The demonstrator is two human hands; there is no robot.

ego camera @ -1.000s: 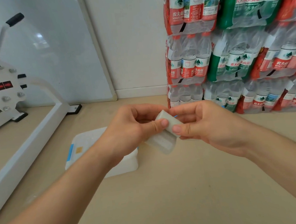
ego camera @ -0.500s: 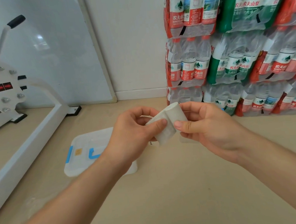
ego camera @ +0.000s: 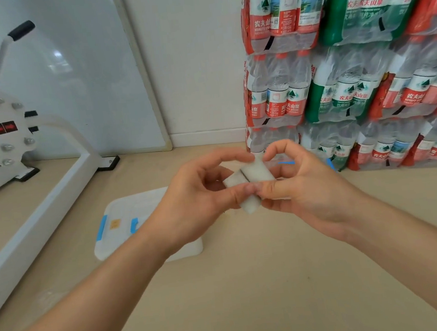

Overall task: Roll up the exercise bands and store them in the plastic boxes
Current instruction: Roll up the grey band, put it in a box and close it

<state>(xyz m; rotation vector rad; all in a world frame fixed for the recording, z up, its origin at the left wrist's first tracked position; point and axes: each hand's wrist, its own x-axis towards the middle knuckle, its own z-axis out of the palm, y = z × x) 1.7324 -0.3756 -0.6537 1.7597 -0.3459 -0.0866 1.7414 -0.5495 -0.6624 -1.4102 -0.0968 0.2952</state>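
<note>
A pale, whitish exercise band (ego camera: 251, 182) is wound into a thick roll held in the air over the floor. My left hand (ego camera: 202, 201) pinches its left side between thumb and fingers. My right hand (ego camera: 302, 184) pinches its right side, thumb underneath and forefinger curled over the top. A clear plastic box (ego camera: 127, 224) with a lid and blue latches sits on the floor below my left wrist, partly hidden by my forearm. A second blue-edged box (ego camera: 288, 162) shows only as a sliver behind my right hand.
Shrink-wrapped packs of water bottles (ego camera: 350, 72) are stacked high at the right against the wall. A white exercise machine (ego camera: 4, 138) with a long base rail stands at the left. A whiteboard (ego camera: 77, 72) leans on the wall behind it. Beige floor lies in front.
The roll has grown tighter and turned between my fingers. Both hands have shifted slightly right and closer together. The view has tilted, so the lidded box shows more.
</note>
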